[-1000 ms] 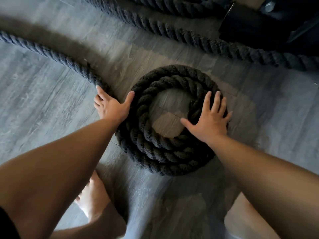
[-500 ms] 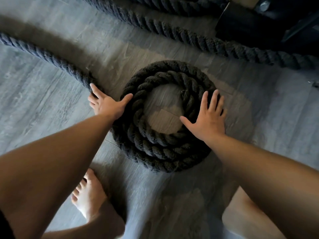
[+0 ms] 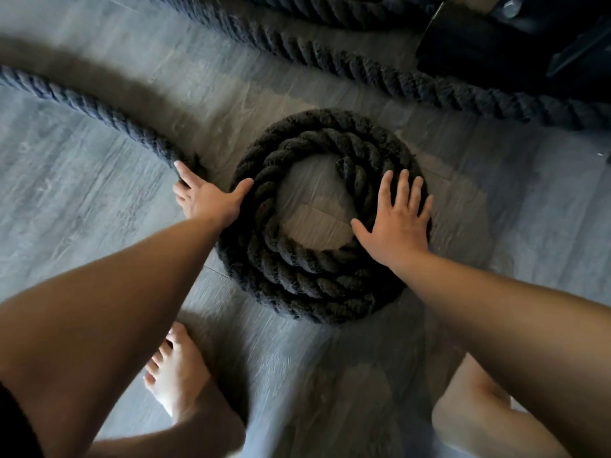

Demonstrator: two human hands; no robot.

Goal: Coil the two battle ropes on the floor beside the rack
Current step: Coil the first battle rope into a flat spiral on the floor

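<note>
A thick black battle rope lies coiled in a flat ring (image 3: 297,285) of about three turns on the grey floor. Its inner end (image 3: 347,168) shows at the upper right of the ring's hole. The rope's free run (image 3: 82,104) curves in from the far left and meets the ring's left side. My left hand (image 3: 208,200) lies over that run where it joins, fingers curled around it and thumb on the outer turn. My right hand (image 3: 398,219) rests flat on the ring's right side, fingers spread. A second rope (image 3: 380,74) lies uncoiled across the top.
The rack's black base (image 3: 496,47) fills the top right corner, with more rope (image 3: 330,14) lying beside it. My bare left foot (image 3: 180,371) stands just below the coil, and my right leg (image 3: 469,421) is at the bottom right. Grey wood-look floor (image 3: 82,200) spreads to the left.
The coil has turned a little counter-clockwise under both hands, so its inner end sits higher in the ring. My left hand has slid slightly along the incoming rope.
</note>
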